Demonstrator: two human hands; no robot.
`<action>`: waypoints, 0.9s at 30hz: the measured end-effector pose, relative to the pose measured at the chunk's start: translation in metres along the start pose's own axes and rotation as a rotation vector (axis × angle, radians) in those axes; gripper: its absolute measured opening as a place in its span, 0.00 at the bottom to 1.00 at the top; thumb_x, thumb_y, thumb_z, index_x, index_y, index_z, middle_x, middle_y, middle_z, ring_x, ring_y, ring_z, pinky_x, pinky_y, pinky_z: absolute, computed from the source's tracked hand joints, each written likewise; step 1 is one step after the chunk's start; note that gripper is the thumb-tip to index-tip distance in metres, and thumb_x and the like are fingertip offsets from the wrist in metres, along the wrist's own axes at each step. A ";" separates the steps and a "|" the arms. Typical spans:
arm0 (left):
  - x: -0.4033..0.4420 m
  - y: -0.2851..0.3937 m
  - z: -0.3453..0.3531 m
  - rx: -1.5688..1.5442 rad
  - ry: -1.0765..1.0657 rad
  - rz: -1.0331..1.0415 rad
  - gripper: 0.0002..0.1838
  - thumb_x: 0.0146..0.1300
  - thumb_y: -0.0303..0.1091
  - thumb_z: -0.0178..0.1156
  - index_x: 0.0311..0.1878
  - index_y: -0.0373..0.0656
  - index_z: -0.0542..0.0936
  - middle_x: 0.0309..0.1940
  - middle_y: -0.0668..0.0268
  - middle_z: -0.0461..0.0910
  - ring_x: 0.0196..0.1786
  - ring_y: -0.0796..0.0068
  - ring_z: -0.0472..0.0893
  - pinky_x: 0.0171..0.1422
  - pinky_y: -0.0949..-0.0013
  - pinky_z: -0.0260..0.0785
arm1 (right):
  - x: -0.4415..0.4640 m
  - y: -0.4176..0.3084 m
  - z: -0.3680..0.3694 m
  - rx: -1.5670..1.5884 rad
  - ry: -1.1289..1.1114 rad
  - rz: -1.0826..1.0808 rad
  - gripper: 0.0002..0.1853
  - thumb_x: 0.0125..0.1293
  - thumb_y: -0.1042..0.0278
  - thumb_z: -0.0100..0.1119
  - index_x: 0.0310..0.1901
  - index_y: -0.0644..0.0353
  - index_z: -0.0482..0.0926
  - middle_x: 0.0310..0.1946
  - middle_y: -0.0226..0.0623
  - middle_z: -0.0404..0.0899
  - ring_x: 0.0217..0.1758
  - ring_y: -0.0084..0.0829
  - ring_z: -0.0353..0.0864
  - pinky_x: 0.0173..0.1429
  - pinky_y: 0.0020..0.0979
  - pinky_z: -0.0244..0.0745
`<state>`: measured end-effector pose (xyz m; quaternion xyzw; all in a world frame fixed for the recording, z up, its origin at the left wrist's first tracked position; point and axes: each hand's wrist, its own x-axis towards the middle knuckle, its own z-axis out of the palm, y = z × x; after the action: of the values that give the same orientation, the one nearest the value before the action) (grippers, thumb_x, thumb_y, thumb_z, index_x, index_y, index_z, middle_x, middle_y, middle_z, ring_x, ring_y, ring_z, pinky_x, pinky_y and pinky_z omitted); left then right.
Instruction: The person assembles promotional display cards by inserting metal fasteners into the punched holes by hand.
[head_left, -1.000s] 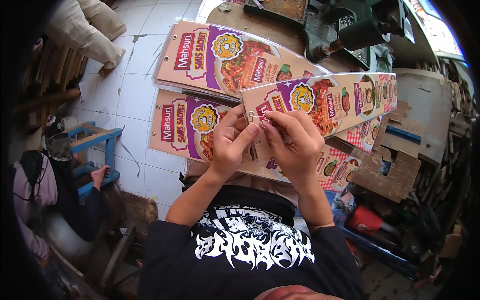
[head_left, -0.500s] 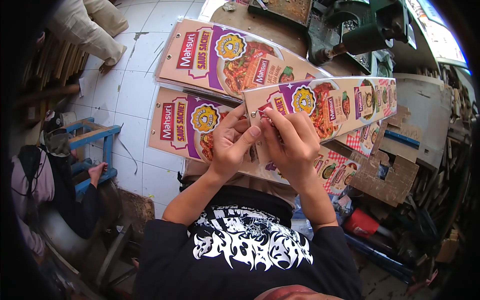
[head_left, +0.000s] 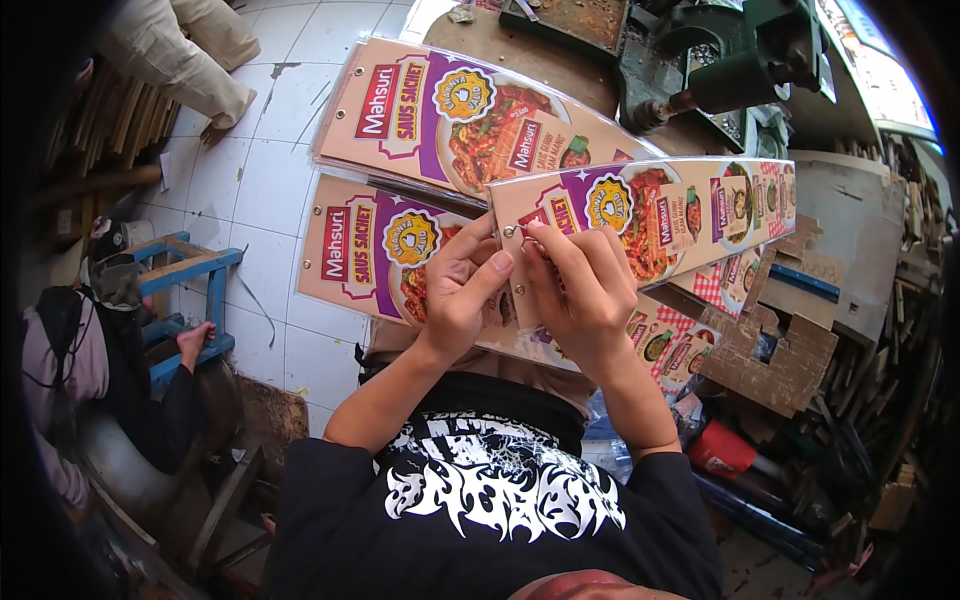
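A long laminated printed sheet (head_left: 720, 215) lies slantwise over other stacks, with metal eyelets along its left edge. My left hand (head_left: 462, 290) is curled at that edge, its fingers passing behind it and the thumb in front. At the upper eyelet (head_left: 509, 232) my right hand (head_left: 585, 285) is closed in a pinch, the fingertips around a tiny pale thing too small to make out. Beneath and behind are two similar stacks, an upper stack (head_left: 345, 115) and a lower stack (head_left: 335, 290), both with eyelets at the left end.
A dark green machine (head_left: 725, 85) stands on the workbench (head_left: 480, 35) at the top right. Worn wooden boards (head_left: 770, 350) lie right of the sheets. At left are a blue stool frame (head_left: 215, 290) and a seated person's hand (head_left: 193, 345); another person's trousers (head_left: 170, 60) show above.
My right fingertips have shifted slightly at the upper eyelet, which now shows more clearly. The top sheet has moved slightly; my left hand stays at its edge.
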<state>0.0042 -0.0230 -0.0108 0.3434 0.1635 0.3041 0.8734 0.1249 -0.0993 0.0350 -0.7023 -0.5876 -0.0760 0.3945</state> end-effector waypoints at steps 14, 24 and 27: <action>-0.003 -0.003 -0.003 0.108 -0.012 0.034 0.25 0.72 0.25 0.52 0.69 0.28 0.64 0.51 0.52 0.82 0.51 0.75 0.81 0.56 0.74 0.73 | -0.003 -0.005 -0.001 -0.128 -0.026 -0.109 0.17 0.49 0.84 0.69 0.44 0.67 0.82 0.25 0.35 0.73 0.25 0.33 0.71 0.28 0.31 0.68; -0.006 -0.007 -0.008 0.246 -0.008 0.066 0.24 0.71 0.23 0.52 0.69 0.27 0.65 0.51 0.54 0.81 0.50 0.78 0.80 0.55 0.77 0.72 | -0.004 -0.002 0.000 -0.187 -0.118 -0.198 0.20 0.45 0.80 0.63 0.44 0.73 0.80 0.26 0.35 0.69 0.26 0.33 0.68 0.29 0.32 0.66; -0.002 -0.001 -0.001 0.214 0.000 0.055 0.24 0.71 0.24 0.52 0.68 0.27 0.65 0.50 0.54 0.82 0.49 0.78 0.81 0.53 0.77 0.73 | -0.002 0.001 0.002 -0.096 -0.033 -0.123 0.16 0.49 0.82 0.66 0.43 0.69 0.81 0.25 0.36 0.71 0.24 0.32 0.70 0.28 0.31 0.67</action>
<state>0.0027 -0.0240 -0.0122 0.4390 0.1857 0.3086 0.8232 0.1248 -0.0993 0.0321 -0.6841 -0.6319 -0.1165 0.3451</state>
